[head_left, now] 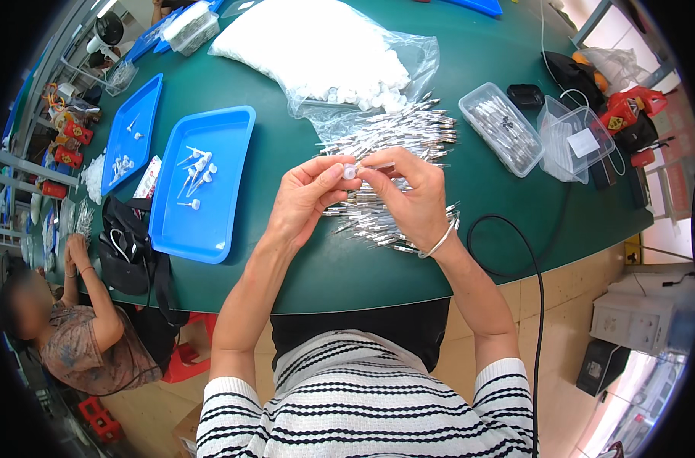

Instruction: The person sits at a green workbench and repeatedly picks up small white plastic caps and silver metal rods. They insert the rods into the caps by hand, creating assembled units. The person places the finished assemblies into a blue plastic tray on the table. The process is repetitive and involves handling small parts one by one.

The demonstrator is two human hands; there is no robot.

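Over the middle of the table, my left hand (pixel 305 195) pinches a small round white cap (pixel 349 172) between thumb and fingers. My right hand (pixel 412 191) is closed on a thin metallic rod (pixel 387 167), its near end at the cap; whether the two are joined is hidden by my fingertips. Beneath and beyond my hands spreads a pile of slim silver-and-white rods (pixel 420 126). Behind it lies a large clear bag (pixel 309 46) full of white caps, some spilling from its mouth. Left of my hands, a blue tray (pixel 202 240) holds several capped rods (pixel 200 168).
Another blue tray (pixel 153 99) stands farther left, beside a black bag (pixel 122 259). To the right are a plastic box of rods (pixel 500 126) and clear containers (pixel 580 145). A black cable (pixel 540 305) loops off the table edge. A co-worker (pixel 88 328) sits at the left.
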